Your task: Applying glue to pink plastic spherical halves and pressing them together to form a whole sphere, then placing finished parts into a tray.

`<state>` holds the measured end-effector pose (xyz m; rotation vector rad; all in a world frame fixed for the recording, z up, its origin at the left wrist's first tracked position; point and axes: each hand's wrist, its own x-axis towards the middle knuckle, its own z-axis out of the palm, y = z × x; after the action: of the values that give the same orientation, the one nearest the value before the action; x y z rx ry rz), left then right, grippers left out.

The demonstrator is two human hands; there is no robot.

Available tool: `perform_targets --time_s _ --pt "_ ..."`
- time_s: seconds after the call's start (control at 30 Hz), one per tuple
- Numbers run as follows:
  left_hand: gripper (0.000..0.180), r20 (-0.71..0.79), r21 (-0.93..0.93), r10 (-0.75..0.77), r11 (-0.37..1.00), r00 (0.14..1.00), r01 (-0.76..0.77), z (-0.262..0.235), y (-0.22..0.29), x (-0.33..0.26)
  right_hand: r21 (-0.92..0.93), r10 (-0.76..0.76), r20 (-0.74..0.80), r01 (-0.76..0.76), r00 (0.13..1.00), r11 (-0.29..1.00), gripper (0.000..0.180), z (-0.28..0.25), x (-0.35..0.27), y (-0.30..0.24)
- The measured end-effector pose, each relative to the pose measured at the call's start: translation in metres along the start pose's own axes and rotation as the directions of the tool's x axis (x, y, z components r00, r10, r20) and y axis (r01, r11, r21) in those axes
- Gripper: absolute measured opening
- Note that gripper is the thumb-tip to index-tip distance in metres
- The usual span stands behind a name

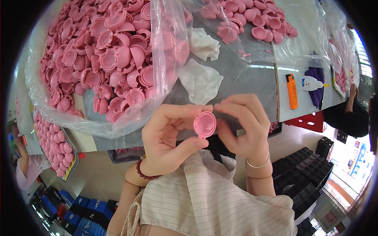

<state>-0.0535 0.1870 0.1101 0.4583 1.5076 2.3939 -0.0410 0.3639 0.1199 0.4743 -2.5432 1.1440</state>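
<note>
Head view: you hold the pink cap [204,124] between both hands, just below the white cloth [201,80]. Left hand [167,137] pinches it top and bottom; right hand [242,126] fingertips touch its right edge. Cup faces you, tab down.

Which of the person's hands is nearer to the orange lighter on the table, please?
The right. The right hand is just left of and below the orange lighter, pinching the pink cap; the left hand holds the cap from farther left.

Bright, sharp; strong fisheye-bent edges
</note>
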Motion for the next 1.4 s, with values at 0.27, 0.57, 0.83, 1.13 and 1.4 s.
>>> perform_targets --time_s 0.27,0.57,0.83,1.13,1.4 --pt "0.047 0.018 -0.202 0.257 0.947 0.966 -0.248 -0.012 0.002 -0.020 -0.100 -0.001 0.133 0.014 0.991 0.995 0.042 0.023 0.008 -0.014" --pt "0.043 -0.039 0.131 0.170 0.978 0.985 -0.164 -0.010 0.008 -0.014 0.581 0.340 0.087 -0.325 0.936 0.746 0.034 -0.007 0.001 -0.018" --pt "0.034 0.002 0.385 0.183 0.907 0.983 -0.169 0.002 0.005 -0.007 0.516 0.218 0.086 -0.231 0.972 0.825 0.029 -0.006 0.002 -0.023" --pt "0.036 0.088 0.247 0.098 0.962 0.991 -0.118 0.002 0.002 -0.002 0.445 0.148 0.106 -0.180 0.983 0.877 0.039 -0.011 -0.008 -0.011" --pt "0.047 0.124 -0.057 -0.022 0.998 0.992 0.029 0.000 0.001 0.001 0.399 0.031 -0.044 -0.011 0.999 0.917 0.035 -0.001 -0.008 -0.016"
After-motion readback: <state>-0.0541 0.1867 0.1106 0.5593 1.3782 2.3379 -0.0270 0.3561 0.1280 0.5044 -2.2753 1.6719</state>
